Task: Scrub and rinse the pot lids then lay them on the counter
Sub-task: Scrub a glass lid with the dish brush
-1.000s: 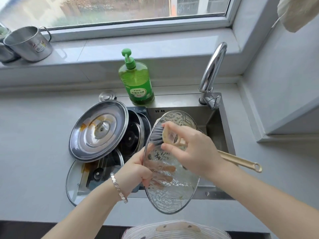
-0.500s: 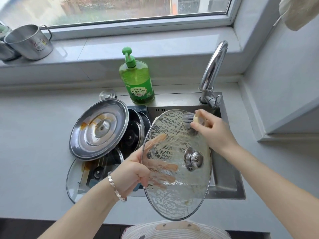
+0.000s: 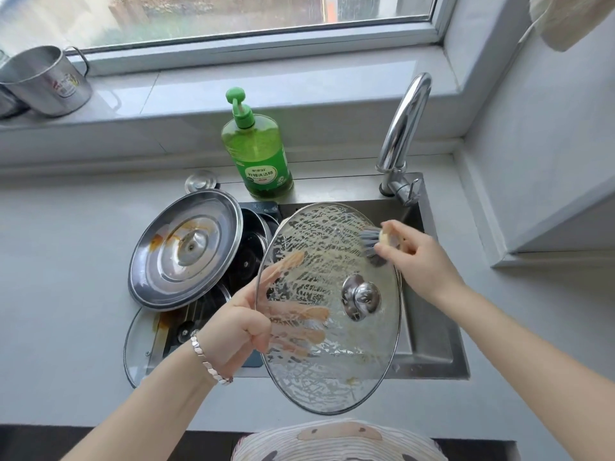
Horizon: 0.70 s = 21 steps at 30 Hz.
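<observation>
Glass lid: held up on a tilt over the sink, knob facing the camera. Its near face is streaked with suds, and its lower edge overhangs the front strip of counter.

Left hand: grips the lid at its left rim. The fingers are spread behind the glass and show through it. A metal bracelet sits on the wrist.

Right hand: at the lid's upper right edge, closed around a brush. The grey bristles press on the glass just inside the rim. The brush handle is hidden by the hand.

Left of the held lid, at the sink's left end: a steel lid with orange-brown residue lies tilted on top of dark lids. A second glass lid lies beneath, partly on the counter.

Behind the sink: a green soap bottle with a pump top stands upright. Its label carries white Chinese characters, too small to read with certainty. The faucet stands at the right rear corner. A small metal cap lies left of the bottle.

Window sill: a steel mug bears a coloured printed mark, not legible.
</observation>
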Tool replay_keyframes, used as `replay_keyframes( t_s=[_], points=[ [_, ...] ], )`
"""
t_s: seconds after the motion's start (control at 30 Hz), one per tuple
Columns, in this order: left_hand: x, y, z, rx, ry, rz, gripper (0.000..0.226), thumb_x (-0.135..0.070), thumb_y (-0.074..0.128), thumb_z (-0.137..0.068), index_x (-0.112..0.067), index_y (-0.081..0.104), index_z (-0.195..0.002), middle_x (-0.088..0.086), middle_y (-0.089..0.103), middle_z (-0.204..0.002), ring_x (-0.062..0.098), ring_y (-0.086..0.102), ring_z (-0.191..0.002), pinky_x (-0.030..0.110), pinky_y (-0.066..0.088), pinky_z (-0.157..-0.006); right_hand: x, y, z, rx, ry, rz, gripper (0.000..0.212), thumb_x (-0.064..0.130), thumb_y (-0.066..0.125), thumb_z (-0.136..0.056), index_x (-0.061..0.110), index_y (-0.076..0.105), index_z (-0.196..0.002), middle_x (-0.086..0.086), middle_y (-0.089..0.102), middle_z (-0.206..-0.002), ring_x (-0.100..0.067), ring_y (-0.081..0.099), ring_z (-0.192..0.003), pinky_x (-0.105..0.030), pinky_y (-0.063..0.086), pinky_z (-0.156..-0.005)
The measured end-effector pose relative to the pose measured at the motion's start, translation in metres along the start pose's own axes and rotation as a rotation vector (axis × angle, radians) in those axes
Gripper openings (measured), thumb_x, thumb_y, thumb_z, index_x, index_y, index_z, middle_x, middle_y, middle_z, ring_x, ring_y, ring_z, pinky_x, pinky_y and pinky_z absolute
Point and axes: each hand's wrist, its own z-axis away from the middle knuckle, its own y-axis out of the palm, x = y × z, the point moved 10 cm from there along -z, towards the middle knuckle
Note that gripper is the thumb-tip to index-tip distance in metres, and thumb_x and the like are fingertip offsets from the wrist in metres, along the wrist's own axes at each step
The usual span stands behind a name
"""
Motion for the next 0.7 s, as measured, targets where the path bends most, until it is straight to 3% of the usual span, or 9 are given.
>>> replay_keyframes(
  t_s=[0.07,0.17,0.23,0.33,0.37,0.43,0.5,0.63,0.7],
  points=[
    [-0.001,0.004,-0.001,0.012,-0.004,0.001,0.102,0.019,0.03,-0.045,-0.035,0.047,-0.129,0.029,0.062,-0.113,0.051,0.06,-0.098,0.057,0.051,-0.075,-0.01,-0.008,-0.003,-0.062,0.057,0.018,0.028,0.035,0.055,-0.09,0.022,0.057,-0.114,0.01,0.061,-0.077,-0.018,0.054,-0.074,-0.035,0.043,-0.069],
    [0.0,0.001,-0.005,-0.005,-0.009,-0.016,0.102,0.019,0.031,-0.045,-0.035,0.046,-0.13,0.029,0.063,-0.112,0.05,0.061,-0.098,0.058,0.051,-0.075,0.023,0.018,0.018,0.055,-0.135,0.133,0.025,0.039,0.058,-0.087,0.038,0.056,-0.112,0.023,0.048,-0.054,-0.004,0.041,-0.056,-0.024,0.033,-0.055],
    [0.001,0.0,-0.005,-0.004,-0.015,-0.002,0.101,0.018,0.031,-0.045,-0.034,0.045,-0.13,0.031,0.062,-0.111,0.051,0.061,-0.097,0.057,0.052,-0.074,0.024,0.022,0.021,0.1,-0.144,0.161,0.036,0.041,0.059,-0.085,0.043,0.052,-0.12,0.023,0.045,-0.061,-0.001,0.042,-0.059,-0.022,0.035,-0.058],
    [0.0,0.005,-0.001,0.015,-0.01,0.032,0.101,0.016,0.035,-0.042,-0.033,0.046,-0.129,0.031,0.062,-0.11,0.053,0.061,-0.095,0.056,0.053,-0.073,-0.014,-0.004,-0.003,-0.011,0.068,0.077,0.042,0.041,0.057,-0.087,0.03,0.053,-0.128,0.012,0.061,-0.087,-0.011,0.054,-0.081,-0.029,0.038,-0.07],
    [-0.001,0.007,-0.001,0.018,0.0,0.046,0.1,0.016,0.036,-0.041,-0.033,0.047,-0.129,0.031,0.062,-0.11,0.053,0.06,-0.095,0.057,0.052,-0.073,-0.019,-0.008,-0.003,-0.043,0.097,0.07,0.041,0.041,0.056,-0.088,0.028,0.053,-0.127,0.01,0.062,-0.086,-0.013,0.054,-0.083,-0.029,0.038,-0.071],
    [-0.003,0.006,-0.002,0.006,0.017,0.057,0.098,0.016,0.033,-0.045,-0.032,0.046,-0.129,0.03,0.063,-0.11,0.053,0.061,-0.096,0.06,0.05,-0.075,-0.004,0.001,0.006,-0.01,0.003,0.08,0.03,0.039,0.058,-0.087,0.031,0.057,-0.115,0.015,0.05,-0.061,-0.005,0.046,-0.061,-0.029,0.036,-0.062],
    [-0.004,0.003,-0.002,-0.002,0.028,0.06,0.098,0.016,0.035,-0.044,-0.032,0.046,-0.129,0.031,0.063,-0.11,0.053,0.061,-0.095,0.061,0.048,-0.076,0.018,0.017,0.022,0.09,-0.085,0.061,0.029,0.038,0.061,-0.084,0.041,0.056,-0.113,0.018,0.045,-0.057,-0.003,0.041,-0.053,-0.026,0.035,-0.058],
    [-0.005,0.005,0.0,0.036,0.037,0.114,0.102,0.006,0.048,-0.034,-0.032,0.047,-0.128,0.033,0.062,-0.11,0.054,0.06,-0.094,0.055,0.054,-0.071,-0.012,-0.013,0.002,-0.016,0.078,0.005,0.033,0.037,0.058,-0.088,0.024,0.057,-0.118,0.0,0.056,-0.074,-0.019,0.053,-0.076,-0.035,0.042,-0.073],
    [-0.004,0.007,-0.002,0.033,0.043,0.126,0.103,0.006,0.049,-0.032,-0.032,0.048,-0.128,0.034,0.062,-0.109,0.054,0.06,-0.093,0.054,0.055,-0.069,-0.021,-0.017,0.001,-0.037,0.114,0.01,0.031,0.037,0.056,-0.089,0.023,0.057,-0.117,0.002,0.059,-0.08,-0.019,0.053,-0.082,-0.037,0.043,-0.077]
  ],
)
